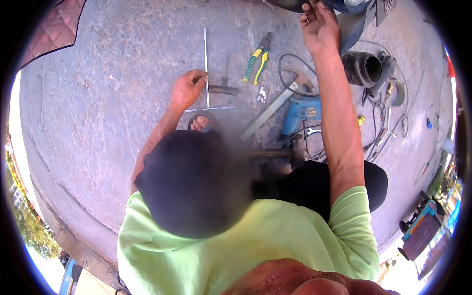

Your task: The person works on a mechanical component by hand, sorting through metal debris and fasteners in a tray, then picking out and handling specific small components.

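Observation:
My left hand (188,87) pinches the upright shaft of a thin steel T-handle wrench (206,49) on the concrete floor. A short dark-handled tool (221,90) lies beside it. My right hand (319,27) reaches up with curled fingers on a dark curved part (349,34) at the top of the view. Pliers with yellow and green grips (255,64) lie between my hands, near a small shiny packet (262,94) and a pale-handled hammer (275,101). A large dark blurred shape (191,182) hides the lower middle, with bare toes (199,124) above it.
At right are a blue power drill (302,110), a wrench (313,130), a black cylinder (364,69) and tangled cords (378,123). A heavy hammer-like tool (295,150) lies by my dark-clothed leg (373,187). A quilted mat (49,29) is at upper left, machinery (423,231) at lower right.

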Tool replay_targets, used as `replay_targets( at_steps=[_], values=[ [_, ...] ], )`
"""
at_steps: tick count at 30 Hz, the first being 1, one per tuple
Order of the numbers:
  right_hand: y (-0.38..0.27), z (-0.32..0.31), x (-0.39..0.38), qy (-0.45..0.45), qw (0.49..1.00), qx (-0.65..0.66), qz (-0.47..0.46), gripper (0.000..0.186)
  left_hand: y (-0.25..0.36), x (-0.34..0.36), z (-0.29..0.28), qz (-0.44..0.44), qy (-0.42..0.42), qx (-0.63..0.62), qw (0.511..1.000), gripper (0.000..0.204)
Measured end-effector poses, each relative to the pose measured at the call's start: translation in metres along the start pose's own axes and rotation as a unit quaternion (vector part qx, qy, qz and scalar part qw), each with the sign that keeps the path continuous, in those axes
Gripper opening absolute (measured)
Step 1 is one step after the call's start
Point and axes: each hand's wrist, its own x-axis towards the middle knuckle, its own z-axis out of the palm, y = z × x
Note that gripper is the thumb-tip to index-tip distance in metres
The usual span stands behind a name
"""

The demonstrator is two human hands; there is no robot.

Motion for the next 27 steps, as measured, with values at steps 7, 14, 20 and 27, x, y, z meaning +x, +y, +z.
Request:
replay_targets(
  at_steps=[7, 14, 20, 27],
  values=[
    [-0.002, 0.001, -0.016, -0.030, 0.999, -0.020, -0.019, 0.026, 0.021, 0.015, 0.000, 0.029, -0.005, 0.000, 1.000, 0.024],
    [-0.010, 0.009, -0.017, -0.008, 0.998, 0.023, -0.057, 0.018, 0.084, 0.080, -0.028, 0.115, 0.011, -0.138, 0.984, 0.033],
    [-0.013, 0.000, 0.003, 0.000, 0.997, 0.042, -0.060, 0.021, 0.201, 0.160, -0.053, 0.246, 0.155, -0.205, 0.935, 0.023],
    [0.002, -0.009, 0.012, 0.021, 0.997, 0.039, -0.058, 0.028, 0.250, 0.186, -0.041, 0.239, 0.138, -0.252, 0.928, 0.029]
  ],
)
